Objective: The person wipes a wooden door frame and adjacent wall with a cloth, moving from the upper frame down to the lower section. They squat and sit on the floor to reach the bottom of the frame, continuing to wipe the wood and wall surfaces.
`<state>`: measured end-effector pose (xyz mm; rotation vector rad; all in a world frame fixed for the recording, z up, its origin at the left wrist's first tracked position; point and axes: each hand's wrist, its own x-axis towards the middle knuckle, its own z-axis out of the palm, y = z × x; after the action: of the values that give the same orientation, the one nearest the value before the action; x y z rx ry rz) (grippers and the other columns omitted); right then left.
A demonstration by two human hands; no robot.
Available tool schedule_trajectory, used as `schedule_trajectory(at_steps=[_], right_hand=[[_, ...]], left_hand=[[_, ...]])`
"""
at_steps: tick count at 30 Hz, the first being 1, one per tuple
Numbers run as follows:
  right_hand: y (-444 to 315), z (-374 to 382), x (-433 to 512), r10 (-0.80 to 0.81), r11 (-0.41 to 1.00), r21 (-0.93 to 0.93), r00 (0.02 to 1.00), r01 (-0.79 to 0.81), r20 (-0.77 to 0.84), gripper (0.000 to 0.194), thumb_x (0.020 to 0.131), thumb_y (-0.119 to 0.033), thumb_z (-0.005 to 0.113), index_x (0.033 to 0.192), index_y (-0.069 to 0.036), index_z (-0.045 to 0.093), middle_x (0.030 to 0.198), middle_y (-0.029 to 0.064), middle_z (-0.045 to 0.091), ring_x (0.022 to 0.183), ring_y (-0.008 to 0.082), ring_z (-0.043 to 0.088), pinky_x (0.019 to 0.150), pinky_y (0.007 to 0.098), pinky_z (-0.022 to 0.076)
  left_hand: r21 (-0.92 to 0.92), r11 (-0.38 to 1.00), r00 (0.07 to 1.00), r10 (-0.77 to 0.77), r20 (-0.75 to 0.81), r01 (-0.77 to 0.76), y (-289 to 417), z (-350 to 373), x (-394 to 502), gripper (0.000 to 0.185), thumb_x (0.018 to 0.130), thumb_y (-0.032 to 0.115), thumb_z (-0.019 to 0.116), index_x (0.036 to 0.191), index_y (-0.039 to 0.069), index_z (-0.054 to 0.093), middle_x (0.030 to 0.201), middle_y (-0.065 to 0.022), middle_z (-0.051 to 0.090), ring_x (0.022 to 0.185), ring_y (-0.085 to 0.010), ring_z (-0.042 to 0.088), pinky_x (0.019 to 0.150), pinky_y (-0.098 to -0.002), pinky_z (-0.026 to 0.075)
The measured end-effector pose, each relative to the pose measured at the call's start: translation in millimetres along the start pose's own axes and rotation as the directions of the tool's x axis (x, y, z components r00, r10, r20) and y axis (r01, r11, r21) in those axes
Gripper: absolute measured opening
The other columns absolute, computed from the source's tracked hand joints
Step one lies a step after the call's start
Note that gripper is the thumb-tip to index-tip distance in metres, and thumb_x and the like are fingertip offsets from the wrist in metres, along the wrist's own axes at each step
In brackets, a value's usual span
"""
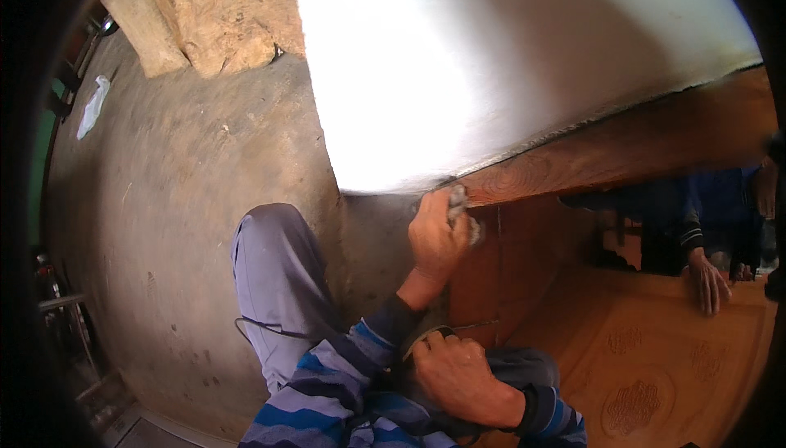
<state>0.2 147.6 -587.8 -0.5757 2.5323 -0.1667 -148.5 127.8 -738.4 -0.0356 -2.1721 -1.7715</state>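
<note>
My left hand (437, 240) pinches a crumpled, grey-white wad of cloth (457, 202). It presses the wad against the near end of a varnished wooden beam (540, 168), which runs along the edge of a white wall (393, 110). Lower down, close to my body, my right hand (463, 377) grips the rim of a dark round container (408, 350). What is inside that container is hidden by my fingers and sleeve.
Carved wooden panel (589, 350) lies at lower right, with another person's hand (709, 288) on it. Reddish floor tiles (476, 276) meet the concrete floor (184, 202). Thick wooden slabs (227, 12) stand at upper left, near a white plastic scrap (94, 107).
</note>
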Motion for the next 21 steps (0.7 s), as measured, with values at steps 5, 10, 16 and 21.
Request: schedule_trajectory(at_steps=[5, 10, 16, 21], right_hand=[[-0.5, 4.7, 8.1, 0.002, 1.000, 0.006, 0.999, -0.002, -0.052, 0.011, 0.083, -0.014, 0.073, 0.087, -0.008, 0.066, 0.086, 0.0103, 0.067, 0.078, 0.0236, 0.072, 0.061, 0.0354, 0.0557], [0.1, 1.9, -1.9, 0.030, 1.000, -0.004, 0.998, -0.030, -0.054, 0.009, 0.086, -0.014, 0.072, 0.088, -0.008, 0.066, 0.086, 0.0098, 0.067, 0.077, 0.0225, 0.072, 0.061, 0.0343, 0.0556], [2.6, -4.9, -18.7, 0.036, 0.999, 0.021, 0.999, -0.035, -0.021, 0.009, 0.087, -0.014, 0.073, 0.088, -0.007, 0.068, 0.086, 0.0109, 0.068, 0.076, 0.0216, 0.072, 0.060, 0.0342, 0.0560], [8.0, -5.0, -22.0, 0.033, 0.999, 0.039, 0.997, -0.030, -0.071, 0.011, 0.086, -0.015, 0.074, 0.088, -0.006, 0.069, 0.086, 0.0118, 0.068, 0.075, 0.0213, 0.071, 0.059, 0.0341, 0.0555]], left_hand=[[0.314, 0.889, 0.910, -0.391, 0.140, 0.334, -115.1, 12.0, -27.0, 0.027, 0.091, 0.017, 0.068, 0.116, 0.007, 0.074, 0.100, -0.0231, 0.073, 0.094, -0.0473, 0.070, 0.081, -0.0535, 0.055], [0.466, 0.756, 0.803, -0.578, 0.146, 0.460, -154.6, 17.7, -30.4, 0.026, 0.090, 0.023, 0.070, 0.113, 0.012, 0.079, 0.105, -0.0192, 0.078, 0.098, -0.0436, 0.074, 0.087, -0.0533, 0.059], [0.625, 0.682, 0.754, -0.619, 0.219, 0.379, -164.8, 26.2, -11.0, 0.026, 0.089, 0.025, 0.069, 0.106, 0.007, 0.077, 0.103, -0.0236, 0.076, 0.100, -0.0464, 0.073, 0.086, -0.0574, 0.058], [0.492, 0.780, 0.801, -0.549, 0.240, 0.387, -146.9, 27.9, -8.8, 0.028, 0.090, 0.023, 0.066, 0.109, 0.005, 0.075, 0.104, -0.0255, 0.075, 0.101, -0.0483, 0.071, 0.086, -0.0574, 0.056]])
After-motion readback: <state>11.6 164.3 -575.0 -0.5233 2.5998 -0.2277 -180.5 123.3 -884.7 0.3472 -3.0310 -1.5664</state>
